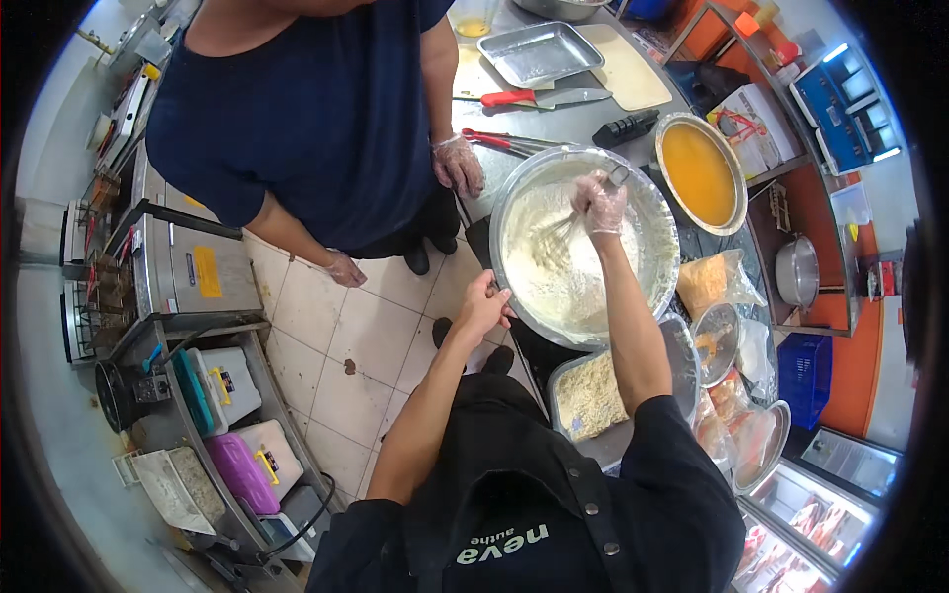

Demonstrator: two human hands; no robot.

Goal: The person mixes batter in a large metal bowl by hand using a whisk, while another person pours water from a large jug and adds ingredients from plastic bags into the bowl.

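Observation:
My right hand [602,206], in a clear plastic glove, grips a wire whisk [560,239] by its handle. The whisk's wires sit in a pale, floury batter [552,278] inside a large metal bowl [511,296]. My left hand [485,304], without a glove, is at the bowl's lower left rim; whether its fingers grip the rim I cannot tell. Below the bowl stands a metal tray [557,393] of crumbly, pale coating [591,396]. To the right of the bowl is a metal pot [730,141] of orange liquid [697,174].
A person [319,126] with gloved hands stands at the left beside the steel table [504,167]. A red-handled knife [567,96], a knife sharpener [626,127], red-handled tongs [511,141] and an empty metal tray [541,53] lie beyond the bowl. Bags of food [712,282] are at the right.

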